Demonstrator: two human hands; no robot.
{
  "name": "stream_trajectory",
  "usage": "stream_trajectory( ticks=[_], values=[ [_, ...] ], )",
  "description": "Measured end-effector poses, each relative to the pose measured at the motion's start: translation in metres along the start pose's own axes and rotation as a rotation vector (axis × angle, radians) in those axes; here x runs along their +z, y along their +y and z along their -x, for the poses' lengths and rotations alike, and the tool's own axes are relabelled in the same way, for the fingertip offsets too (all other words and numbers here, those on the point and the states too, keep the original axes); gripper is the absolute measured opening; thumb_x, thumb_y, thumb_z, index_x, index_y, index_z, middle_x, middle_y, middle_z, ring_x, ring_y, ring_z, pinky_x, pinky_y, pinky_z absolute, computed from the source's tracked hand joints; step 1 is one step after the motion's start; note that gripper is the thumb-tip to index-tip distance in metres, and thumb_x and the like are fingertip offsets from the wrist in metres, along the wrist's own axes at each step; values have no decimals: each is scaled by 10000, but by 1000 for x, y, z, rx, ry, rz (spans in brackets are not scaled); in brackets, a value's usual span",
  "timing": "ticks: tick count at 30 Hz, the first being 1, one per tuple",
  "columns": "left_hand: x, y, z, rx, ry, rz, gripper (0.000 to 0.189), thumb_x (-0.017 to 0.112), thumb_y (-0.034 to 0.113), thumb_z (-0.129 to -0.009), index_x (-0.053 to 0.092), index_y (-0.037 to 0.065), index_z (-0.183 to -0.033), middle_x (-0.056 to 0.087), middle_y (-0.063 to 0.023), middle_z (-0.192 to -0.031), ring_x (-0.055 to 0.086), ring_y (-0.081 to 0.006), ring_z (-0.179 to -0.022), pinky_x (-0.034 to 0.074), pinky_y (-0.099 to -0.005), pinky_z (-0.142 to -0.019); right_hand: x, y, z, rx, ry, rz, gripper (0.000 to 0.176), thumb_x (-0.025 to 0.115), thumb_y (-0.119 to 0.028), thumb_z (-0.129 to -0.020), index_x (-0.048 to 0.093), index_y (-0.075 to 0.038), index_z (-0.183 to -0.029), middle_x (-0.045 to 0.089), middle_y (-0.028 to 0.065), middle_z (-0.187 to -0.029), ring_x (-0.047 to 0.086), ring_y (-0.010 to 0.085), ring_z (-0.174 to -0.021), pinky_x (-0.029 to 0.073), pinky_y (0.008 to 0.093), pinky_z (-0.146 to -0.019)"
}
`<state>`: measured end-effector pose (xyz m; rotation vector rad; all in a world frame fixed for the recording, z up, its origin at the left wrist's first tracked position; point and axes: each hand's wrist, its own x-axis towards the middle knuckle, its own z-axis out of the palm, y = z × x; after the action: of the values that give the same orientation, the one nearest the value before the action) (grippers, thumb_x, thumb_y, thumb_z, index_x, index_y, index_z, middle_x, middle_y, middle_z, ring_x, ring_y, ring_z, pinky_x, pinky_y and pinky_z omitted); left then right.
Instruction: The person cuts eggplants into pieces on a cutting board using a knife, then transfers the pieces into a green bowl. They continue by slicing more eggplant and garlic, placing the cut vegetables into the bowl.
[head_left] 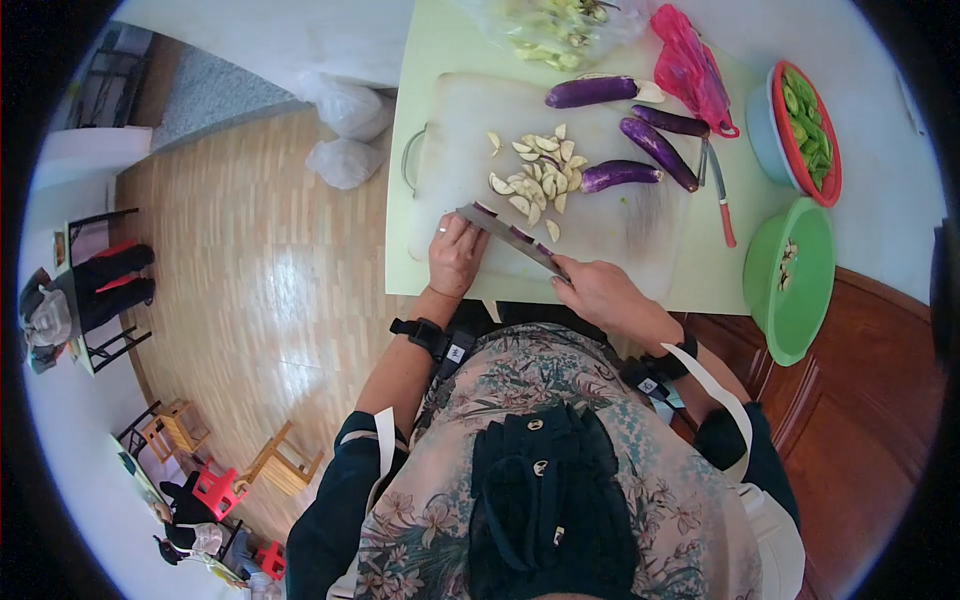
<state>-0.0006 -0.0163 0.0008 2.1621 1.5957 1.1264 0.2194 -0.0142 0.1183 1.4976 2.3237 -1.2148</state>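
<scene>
My right hand (605,292) is wrapped round the handle of a kitchen knife (515,240), whose blade slants across the front of the white cutting board (455,130). At the blade's far end, my left hand (455,258) has its fingers curled against a piece of eggplant (485,209), which the blade partly hides. Beyond the blade lies a heap of cut eggplant chunks (540,178). A purple eggplant length (620,176) touches the heap's right side. Farther back are a partly peeled eggplant (590,92) and two more eggplants, one slanting (658,152) and one behind it (670,121).
A red-handled knife (727,222) lies right of the board. Pink (688,65) and clear (575,30) plastic bags lie at the back. A red basket of green peppers (835,150) and a green basin (800,310) with some pieces stand right. White bags (345,163) sit on the floor left.
</scene>
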Motion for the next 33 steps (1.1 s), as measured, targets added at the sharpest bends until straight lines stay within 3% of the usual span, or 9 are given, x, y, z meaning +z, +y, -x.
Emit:
stream_trajectory(
  ticks=[10,18,20,26,33],
  values=[
    [0,-1,-2,37,30,-11,236,708,-25,-661,647,-5,-888,596,-112,-928,582,-280,-832,498,-355,-718,27,-10,-63,-23,113,-64,343,498,-289,-870,553,13,-1022,619,244,-758,609,414,-734,475,516,-696],
    [-2,0,-1,24,59,61,213,689,-38,-715,633,-9,-919,601,-120,-953,589,-282,-836,489,-352,-710,1,-4,-26,141,37,-182,363,498,-314,-872,560,-4,-1049,622,247,-777,607,423,-758,469,506,-709],
    [0,0,-1,19,71,53,230,686,-51,-696,627,-4,-913,587,-121,-915,577,-294,-820,486,-359,-699,4,-1,-13,32,65,-126,355,490,-304,-881,559,3,-1045,619,253,-771,606,426,-749,467,506,-705],
    [-2,-3,3,19,33,49,249,684,-64,-649,619,-2,-881,535,-121,-833,541,-315,-779,479,-381,-671,2,-4,9,10,3,-66,349,476,-272,-891,545,46,-1017,611,268,-753,605,429,-735,467,508,-704],
    [-5,1,-1,21,23,35,245,680,-64,-651,625,-9,-884,577,-127,-908,562,-320,-825,492,-367,-696,13,-7,-4,-4,41,-43,328,477,-254,-886,540,45,-1007,613,265,-750,613,415,-732,465,518,-695]
  ],
)
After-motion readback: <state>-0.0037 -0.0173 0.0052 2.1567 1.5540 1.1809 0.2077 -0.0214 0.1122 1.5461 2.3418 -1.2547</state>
